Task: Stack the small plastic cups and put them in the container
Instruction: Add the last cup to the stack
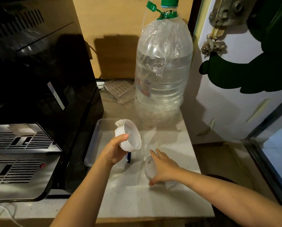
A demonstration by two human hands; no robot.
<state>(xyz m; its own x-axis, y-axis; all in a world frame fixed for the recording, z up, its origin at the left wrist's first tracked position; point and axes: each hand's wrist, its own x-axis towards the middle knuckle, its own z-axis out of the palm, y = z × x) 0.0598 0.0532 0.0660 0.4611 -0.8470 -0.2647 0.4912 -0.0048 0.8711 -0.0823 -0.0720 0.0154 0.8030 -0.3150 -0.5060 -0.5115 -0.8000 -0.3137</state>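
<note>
My left hand [114, 153] holds a stack of small white plastic cups [129, 136], tilted on its side with the open mouth facing right, above a clear rectangular plastic container [91, 145] on the counter. My right hand [163, 167] closes around another small clear cup [149, 168] that rests on the counter just right of the container. The container's near end is partly hidden behind my left hand and wrist. A small blue clip on the container [128, 157] shows below the stack.
A large clear water bottle [163, 71] with a green cap stands behind the container. A black appliance [38, 79] fills the left side. A slatted beige piece [119, 89] lies at the back. The counter's right edge [201, 169] drops off beside a door.
</note>
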